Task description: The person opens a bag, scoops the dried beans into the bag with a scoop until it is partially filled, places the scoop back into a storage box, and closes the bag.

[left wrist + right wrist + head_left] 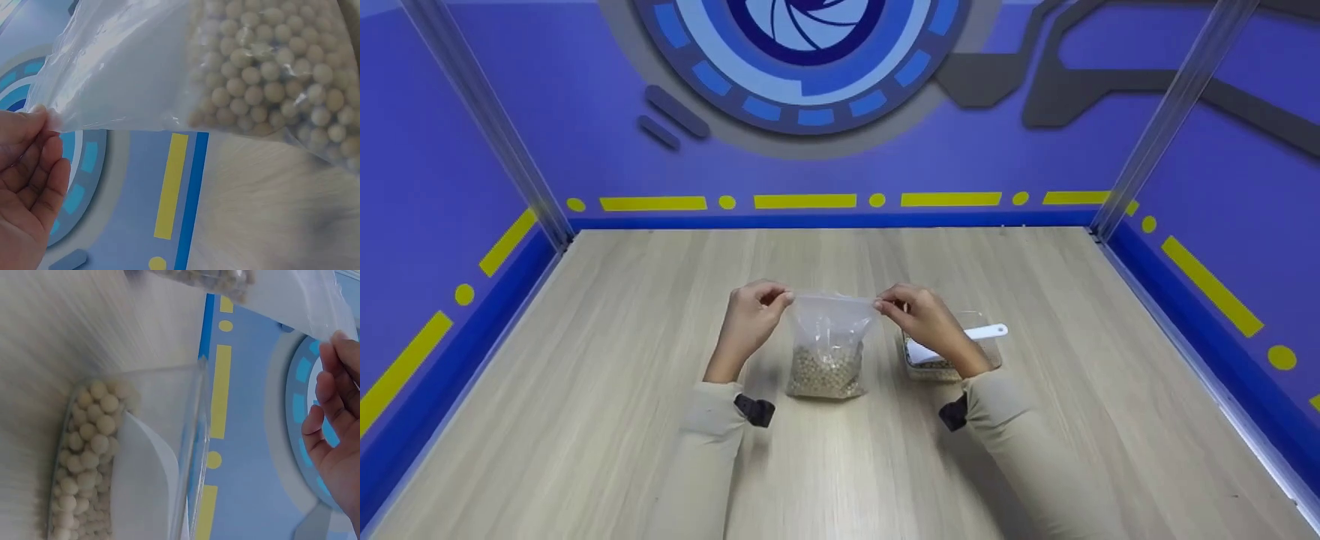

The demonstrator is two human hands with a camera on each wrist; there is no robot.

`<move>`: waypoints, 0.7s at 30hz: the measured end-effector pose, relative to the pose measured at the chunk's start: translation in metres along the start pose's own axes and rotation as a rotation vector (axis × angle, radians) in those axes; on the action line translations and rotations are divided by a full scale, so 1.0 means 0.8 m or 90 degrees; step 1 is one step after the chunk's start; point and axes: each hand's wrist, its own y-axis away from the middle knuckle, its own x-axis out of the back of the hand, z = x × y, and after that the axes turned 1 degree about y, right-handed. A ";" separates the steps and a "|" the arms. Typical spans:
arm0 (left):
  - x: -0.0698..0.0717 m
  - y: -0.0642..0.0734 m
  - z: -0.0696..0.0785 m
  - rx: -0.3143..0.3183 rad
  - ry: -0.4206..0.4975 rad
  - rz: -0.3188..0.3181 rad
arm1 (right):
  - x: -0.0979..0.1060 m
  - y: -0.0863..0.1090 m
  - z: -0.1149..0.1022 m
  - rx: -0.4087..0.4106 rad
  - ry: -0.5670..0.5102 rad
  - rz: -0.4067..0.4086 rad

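A clear plastic bag (pixel 829 337) stands upright in the middle of the table, its lower part filled with small round beige balls (pixel 270 73). My left hand (pixel 751 315) pinches the bag's top left corner between thumb and forefinger. At the opposite top corner, my right hand (pixel 922 319) pinches the edge the same way. The top edge is stretched nearly straight between the two hands. Under my right forearm sits a clear container (pixel 194 410) with more of the same balls (pixel 84 467). A white scoop (pixel 990 331) lies in it, handle pointing right.
The wooden table (pixel 585 420) is bounded by a blue back wall (pixel 825 172) and side walls with yellow markings. Each wrist wears a black strap with a small device (pixel 755 411). The container stands close to the bag's right side.
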 end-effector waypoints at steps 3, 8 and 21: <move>-0.002 0.000 -0.004 0.005 0.004 0.003 | -0.008 -0.002 0.000 -0.022 0.007 0.026; -0.004 0.003 -0.012 0.018 0.005 0.004 | -0.016 -0.002 0.002 -0.051 0.011 0.042; -0.011 0.014 -0.033 0.153 0.047 -0.115 | -0.008 0.016 0.013 -0.161 -0.039 0.020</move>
